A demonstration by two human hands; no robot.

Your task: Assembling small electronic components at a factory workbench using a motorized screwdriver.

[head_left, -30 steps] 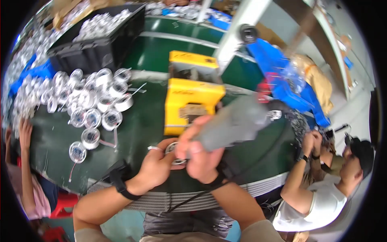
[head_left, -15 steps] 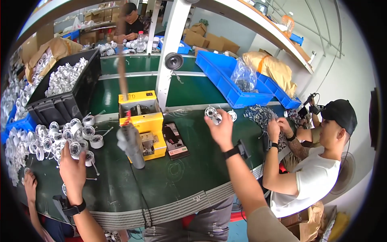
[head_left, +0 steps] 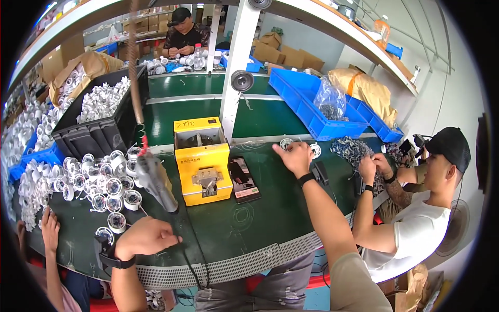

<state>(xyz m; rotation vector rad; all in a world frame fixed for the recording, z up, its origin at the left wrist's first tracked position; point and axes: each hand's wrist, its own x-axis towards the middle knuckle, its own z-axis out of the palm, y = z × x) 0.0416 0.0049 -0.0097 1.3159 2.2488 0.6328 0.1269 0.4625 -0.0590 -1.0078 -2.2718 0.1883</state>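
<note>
My right hand [head_left: 297, 159] reaches over the far side of the green work surface, fingers bent round a round white housing [head_left: 286, 143] with a clear face. Another such housing [head_left: 315, 151] lies just right of that hand. My left hand [head_left: 149, 237] is low over the near edge, back upward and fingers curled; whatever they may hold is hidden. Beyond it spreads a pile of round white housings [head_left: 114, 187], some with short white leads. A grey power screwdriver [head_left: 156, 182] hangs on a coiled cord between this pile and a yellow box-shaped device [head_left: 205, 171].
Beside the yellow device lies a dark flat package [head_left: 243, 179]. A black crate [head_left: 96, 136] of white parts stands at left, blue bins [head_left: 317, 127] at back right. Co-workers sit at right [head_left: 410, 218] and far back [head_left: 184, 39]; another person's hand [head_left: 50, 229] rests at left.
My left hand has drawn back from the pile toward the near edge, its fingers now curled. My right hand has turned palm-down at the white housing. The whole view has shifted.
</note>
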